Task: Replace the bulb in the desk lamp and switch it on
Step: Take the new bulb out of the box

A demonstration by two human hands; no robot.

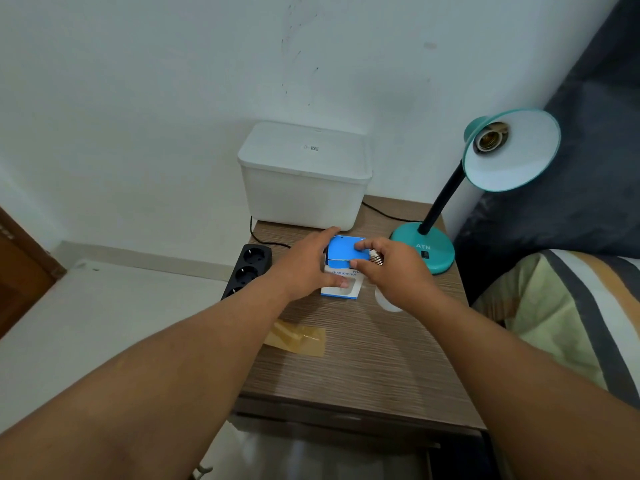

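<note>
— Well, both hands are on that little blue box (pixel 343 261) in the middle of the bedside table (pixel 363 348). The left hand (pixel 308 265) braces its left side, thumb pressed on the front panel, fingers stretched along the far edge.

— And the right hand (pixel 391 271)?

— Fingertips pinching the open top flap, while the bulb (pixel 376 258) sits tucked in the palm; only its metal screw base pokes out between the fingers.

— Risky, doing two jobs with one hand.

— I'd say so. If the flap sticks and the fingers shift, the bulb could slip and drop on the tabletop, or roll off. The box could also skid, it looks light.

— What's in the box?

— Can't tell; the flap and hands hide the opening. The front has a cut-out window, but the thumb covers it.

— And the lamp?

— The teal desk lamp (pixel 424 251) stands just right of the hands. Its shade tilts toward us and the socket (pixel 488 139) inside is empty, unlit.

— The white tub (pixel 304 174) behind?

— Lid shut, contents hidden. A black power strip (pixel 247 271) lies off the table's left edge, the sockets I can see empty.
</note>
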